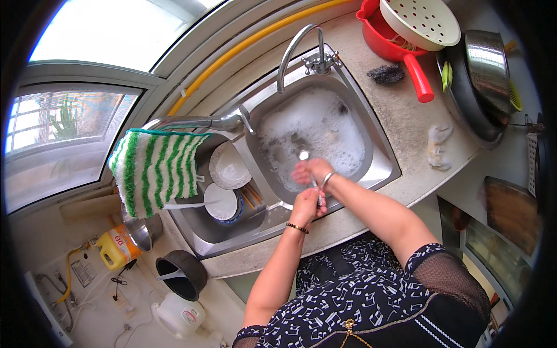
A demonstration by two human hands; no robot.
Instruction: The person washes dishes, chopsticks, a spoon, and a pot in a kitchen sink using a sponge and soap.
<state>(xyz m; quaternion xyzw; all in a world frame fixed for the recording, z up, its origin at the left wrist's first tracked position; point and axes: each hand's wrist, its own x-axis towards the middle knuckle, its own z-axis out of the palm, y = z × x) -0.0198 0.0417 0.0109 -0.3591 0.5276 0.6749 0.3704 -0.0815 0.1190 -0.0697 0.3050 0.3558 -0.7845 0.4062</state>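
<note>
My left hand [306, 205] is closed around the handle of a metal spoon [303, 155] at the near edge of the right sink basin [374, 150]. The spoon's shiny bowl points away from me, over foamy water [313, 117]. My right hand [314, 170], blurred, is wrapped across the spoon's middle and hides part of it. In the left basin [226, 232] sit a white bowl [229, 165], another white bowl [221, 202] with a pale-handled spoon in it, and wooden chopsticks [251, 195].
A chrome faucet [283, 65] arches over the right basin. A green-striped cloth [159, 169] hangs over another faucet. On the right are a red pot [383, 39], a dark scrubber [386, 74] and a wet cloth [439, 145]. A black pot [182, 274] stands at left.
</note>
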